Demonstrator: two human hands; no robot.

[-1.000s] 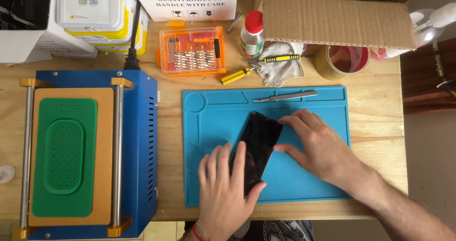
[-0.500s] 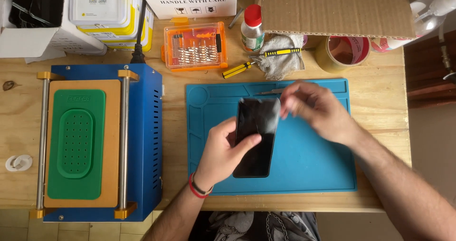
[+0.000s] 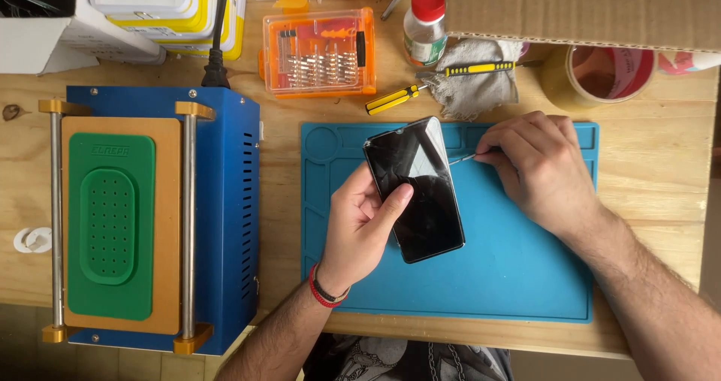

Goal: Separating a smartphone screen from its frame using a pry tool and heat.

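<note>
My left hand point(image 3: 360, 227) holds a black smartphone point(image 3: 415, 188) above the blue work mat point(image 3: 518, 276), thumb lying across its dark glass. The phone is tilted, its top end pointing away from me. My right hand point(image 3: 537, 167) pinches a thin metal tool, likely tweezers point(image 3: 463, 158), whose tip touches the phone's right edge near the top. Both hands are over the mat's upper half.
A blue heating machine point(image 3: 225, 201) with a green pad stands at the left. Behind the mat lie an orange bit case point(image 3: 319, 50), two yellow-handled screwdrivers point(image 3: 394, 99), a grey rag point(image 3: 477, 80), a red-capped bottle point(image 3: 426, 20), a tape roll point(image 3: 601, 77) and cardboard boxes.
The left hand lifted the phone off the mat and now holds it tilted. The right hand picked up the metal tool and brought its tip to the phone's edge.
</note>
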